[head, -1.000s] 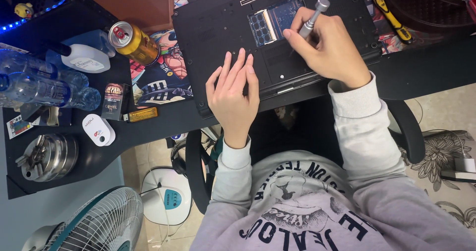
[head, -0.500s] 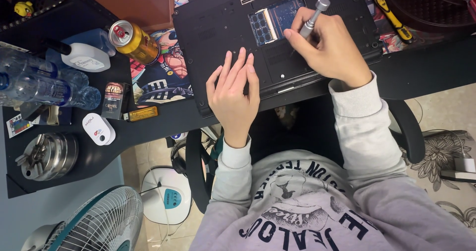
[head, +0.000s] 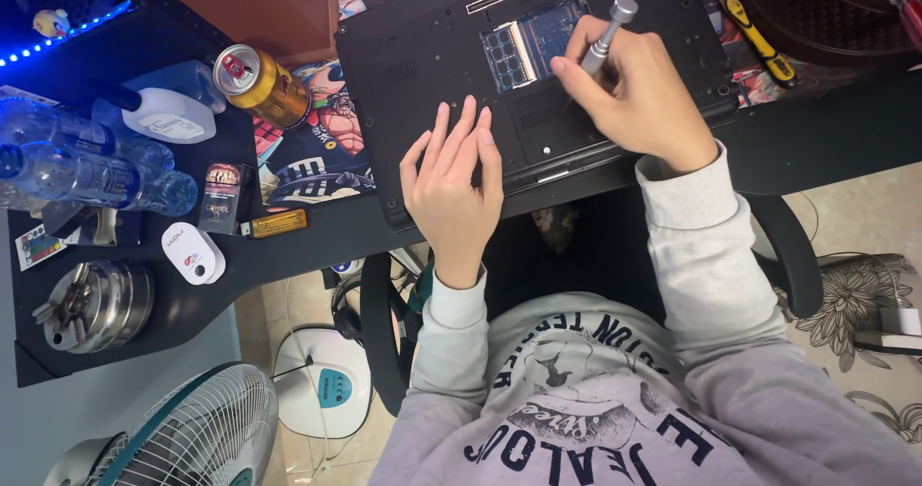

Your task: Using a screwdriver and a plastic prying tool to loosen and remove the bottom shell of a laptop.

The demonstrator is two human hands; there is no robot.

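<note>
At the front edge of the desk [head: 144, 342] we've got the laptop [head: 432, 83] lying upside down, its memory bay [head: 533, 42] open. Our right hand [head: 639, 102] pinches a silver screwdriver [head: 605, 36] in closed fingers, tip down beside the bay. Our left hand [head: 451, 188] lies flat on the laptop's near edge, fingers straight and together, holding nothing. A gold can [head: 259, 85] stands just left.

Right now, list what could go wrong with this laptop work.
The right hand works a silver metal screwdriver right beside the exposed blue memory modules; a slip might scratch them. The black upturned laptop overhangs the desk edge, steadied only by the flat left hand, so it could tip.
</note>
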